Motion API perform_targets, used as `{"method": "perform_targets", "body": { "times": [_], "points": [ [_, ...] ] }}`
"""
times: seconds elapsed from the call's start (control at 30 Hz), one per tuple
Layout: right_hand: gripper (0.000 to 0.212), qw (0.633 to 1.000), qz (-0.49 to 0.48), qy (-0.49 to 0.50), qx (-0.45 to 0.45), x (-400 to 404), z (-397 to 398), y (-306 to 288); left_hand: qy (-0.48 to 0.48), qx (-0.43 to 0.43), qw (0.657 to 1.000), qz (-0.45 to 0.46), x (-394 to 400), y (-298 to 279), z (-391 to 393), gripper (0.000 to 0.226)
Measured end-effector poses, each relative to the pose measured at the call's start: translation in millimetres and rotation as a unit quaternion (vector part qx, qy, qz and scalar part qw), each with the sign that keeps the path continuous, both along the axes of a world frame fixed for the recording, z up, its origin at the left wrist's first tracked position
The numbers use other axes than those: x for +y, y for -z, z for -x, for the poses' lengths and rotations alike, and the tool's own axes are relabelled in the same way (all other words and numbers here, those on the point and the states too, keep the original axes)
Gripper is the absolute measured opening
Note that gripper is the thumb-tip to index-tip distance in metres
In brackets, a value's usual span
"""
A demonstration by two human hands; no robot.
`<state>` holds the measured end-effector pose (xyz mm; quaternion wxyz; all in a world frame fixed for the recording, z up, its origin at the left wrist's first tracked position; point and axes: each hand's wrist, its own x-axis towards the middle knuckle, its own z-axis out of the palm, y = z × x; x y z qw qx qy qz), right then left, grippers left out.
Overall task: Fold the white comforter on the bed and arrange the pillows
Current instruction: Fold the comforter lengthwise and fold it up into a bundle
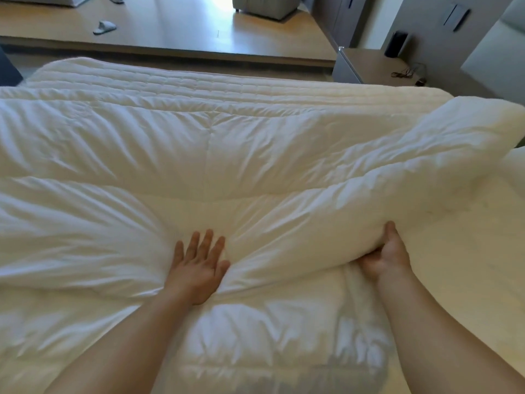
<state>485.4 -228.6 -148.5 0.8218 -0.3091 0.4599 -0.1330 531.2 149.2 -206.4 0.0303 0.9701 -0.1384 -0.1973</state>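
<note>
Bare mattress [468,223] right of comforter [199,155] lies open.

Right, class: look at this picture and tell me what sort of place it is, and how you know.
Probably a hotel bedroom. A bed with a white comforter fills the view, a bedside table stands beyond it, and white slippers lie on the wooden floor.

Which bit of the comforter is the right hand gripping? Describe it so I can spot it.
Start at the white comforter covering the bed. Its thick folded edge runs diagonally from the far right corner toward the person. The right hand pinches its near end; the left hand merely lies flat.
</note>
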Motion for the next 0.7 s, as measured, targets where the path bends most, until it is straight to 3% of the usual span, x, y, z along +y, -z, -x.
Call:
{"method": "perform_targets", "body": {
  "times": [0.1,0.17,0.2,0.23,0.3,0.33,0.37,0.4,0.47,0.5,0.57,0.7],
  "points": [
    [0.071,0.997,0.062,0.018,-0.031,-17,-17,-37,-0.009,0.009,1.000,-0.003,-2,2,-3,0.074],
    [0.051,0.976,0.194,0.067,-0.077,-20,-30,-83,-0.013,0.021,1.000,0.001,-6,-1,-6,0.064],
    [0.041,0.944,0.307,0.076,-0.092,-16,-30,-107,-0.015,0.026,1.000,0.007,-8,-3,-7,0.063],
    [0.030,0.891,0.440,0.071,-0.085,-9,-25,-127,-0.016,0.027,0.999,0.012,-9,-4,-8,0.062],
    [0.026,0.728,0.685,0.018,0.010,5,-6,-141,-0.011,0.026,1.000,0.013,-9,-6,-9,0.062],
    [0.030,0.662,0.747,-0.014,0.067,8,5,-137,-0.008,0.027,1.000,0.010,-8,-6,-9,0.063],
    [0.035,0.633,0.760,-0.052,0.141,-1,14,-116,-0.006,0.029,1.000,0.008,-7,-6,-8,0.063],
    [0.039,0.639,0.732,-0.100,0.214,-10,25,-97,-0.003,0.029,1.000,0.005,-6,-6,-7,0.063],
    [0.048,0.748,0.548,-0.186,0.324,-28,46,-51,0.000,0.031,1.000,0.000,-5,-7,-6,0.064],
    [0.054,0.806,0.452,-0.188,0.334,-32,57,-34,0.002,0.034,0.999,-0.002,-6,-8,-7,0.064],
    [0.056,0.888,0.319,-0.152,0.293,-38,73,-10,0.006,0.042,0.999,-0.011,-7,-11,-8,0.065],
    [0.022,0.955,0.183,-0.123,0.198,-32,85,-25,0.006,0.046,0.998,-0.036,-11,-22,-10,0.064]
  ]
}}
